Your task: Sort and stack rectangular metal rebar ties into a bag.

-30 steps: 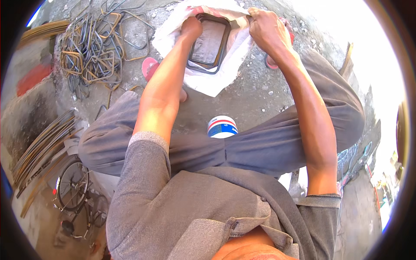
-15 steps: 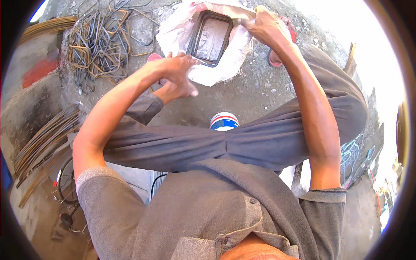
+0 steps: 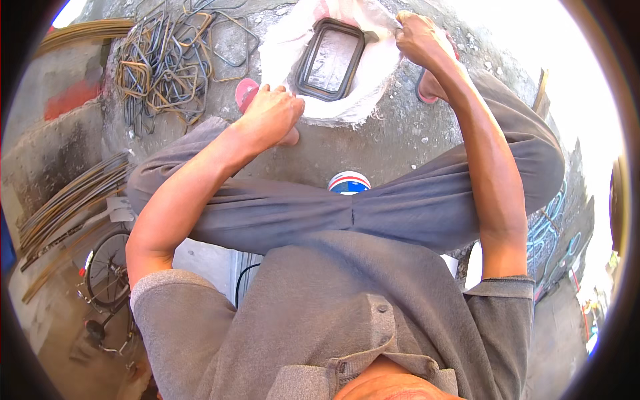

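A white woven sack [image 3: 370,100] lies spread on the ground between my feet. Inside it rests a stack of dark rectangular rebar stirrups [image 3: 308,59]. My left hand [image 3: 272,115] is at the near left edge of the sack, its fingers curled closed on the rim. On the far right side, my right hand [image 3: 425,40] pinches the sack's edge in a closed grip. The palms and thumb tips are mostly hidden. Neither hand touches the stirrups.
A tangled heap of bent steel stirrups [image 3: 163,73] lies at the far left. Long rusty bars [image 3: 73,200] are at the left, near a bicycle wheel [image 3: 107,270]. A white, red and blue bucket [image 3: 349,183] stands under my legs. Blue rope [image 3: 547,227] lies right.
My left hand has gone from open and moving above the sack to closed at its near left edge. My right hand keeps its grip. The view has shifted slightly.
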Motion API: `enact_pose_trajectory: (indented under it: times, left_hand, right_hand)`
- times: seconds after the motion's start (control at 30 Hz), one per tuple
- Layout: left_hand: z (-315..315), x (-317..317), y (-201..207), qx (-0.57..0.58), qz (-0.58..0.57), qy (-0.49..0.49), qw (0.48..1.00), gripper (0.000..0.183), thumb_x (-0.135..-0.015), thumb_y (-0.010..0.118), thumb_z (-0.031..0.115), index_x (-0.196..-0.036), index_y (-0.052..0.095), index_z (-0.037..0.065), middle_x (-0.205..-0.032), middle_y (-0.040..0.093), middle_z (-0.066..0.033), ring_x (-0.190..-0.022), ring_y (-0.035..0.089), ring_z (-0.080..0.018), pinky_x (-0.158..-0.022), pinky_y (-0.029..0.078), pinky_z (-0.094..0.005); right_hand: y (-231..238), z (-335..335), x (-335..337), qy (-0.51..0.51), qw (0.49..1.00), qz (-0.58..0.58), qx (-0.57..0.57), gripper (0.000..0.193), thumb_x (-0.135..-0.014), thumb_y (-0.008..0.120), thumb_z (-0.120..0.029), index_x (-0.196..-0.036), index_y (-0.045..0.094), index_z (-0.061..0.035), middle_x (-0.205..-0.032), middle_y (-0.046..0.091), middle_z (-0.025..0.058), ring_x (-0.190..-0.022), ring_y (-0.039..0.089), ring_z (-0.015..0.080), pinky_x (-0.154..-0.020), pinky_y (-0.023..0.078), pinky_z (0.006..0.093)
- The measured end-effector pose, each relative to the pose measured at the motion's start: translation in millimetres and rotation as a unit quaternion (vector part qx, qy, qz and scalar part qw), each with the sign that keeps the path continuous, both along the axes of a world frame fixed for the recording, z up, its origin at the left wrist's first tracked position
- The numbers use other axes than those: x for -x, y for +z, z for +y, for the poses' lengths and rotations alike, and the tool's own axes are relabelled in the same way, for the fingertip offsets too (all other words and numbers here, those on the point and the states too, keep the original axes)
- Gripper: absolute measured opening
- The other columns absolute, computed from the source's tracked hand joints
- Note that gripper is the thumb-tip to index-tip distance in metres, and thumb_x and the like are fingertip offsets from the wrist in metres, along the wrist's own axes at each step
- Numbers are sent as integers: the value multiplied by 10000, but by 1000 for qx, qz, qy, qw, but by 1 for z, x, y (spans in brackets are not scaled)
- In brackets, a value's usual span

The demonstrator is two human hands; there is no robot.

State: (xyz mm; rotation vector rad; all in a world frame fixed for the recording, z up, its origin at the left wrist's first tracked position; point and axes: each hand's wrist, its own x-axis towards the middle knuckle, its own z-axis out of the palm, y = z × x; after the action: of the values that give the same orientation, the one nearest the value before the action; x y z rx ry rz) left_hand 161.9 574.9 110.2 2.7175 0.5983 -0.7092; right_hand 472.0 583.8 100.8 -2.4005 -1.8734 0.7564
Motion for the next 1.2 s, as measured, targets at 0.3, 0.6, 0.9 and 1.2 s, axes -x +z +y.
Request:
enact_pose_trajectory:
  times: [0.3,0.6,0.9,1.2]
  left_hand:
    - [85,59,136,91,-249,328,907,509,-847,691,322,-1183,564,-39,-1086,640,-164,-996,614,-237,-851,486,-357]
    - [105,306,-63,-117,-207,738,631,554,-764,730,392,-1113,642,-30,-1105,654,-232,-1047,637,-324,-902,491,-388]
    - [-29,315,-263,-26,-69,845,530,687,-759,696,524,-1057,643,-93,-1135,628,-262,-1094,600,-383,-949,467,-425]
    - [17,288,-334,30,-173,926,335,380,-718,638,231,-923,677,-86,-927,677,-267,-919,671,-349,-820,503,-413]
  right_hand:
    - [-28,13,-5,41,998,-12,-39,375,-882,539,-368,-995,585,-14,-1038,628,263,-1008,593,417,-841,455,482]
    - [-9,3,-24,104,991,-59,-53,343,-931,515,-278,-1076,575,27,-899,614,256,-835,584,394,-764,437,440]
    - [3,13,15,69,997,29,-33,299,-947,513,-224,-1074,578,38,-851,631,203,-752,583,301,-732,447,391]
    - [-1,23,22,104,994,-17,-34,356,-922,533,-294,-1046,587,36,-898,623,264,-837,585,423,-755,438,453]
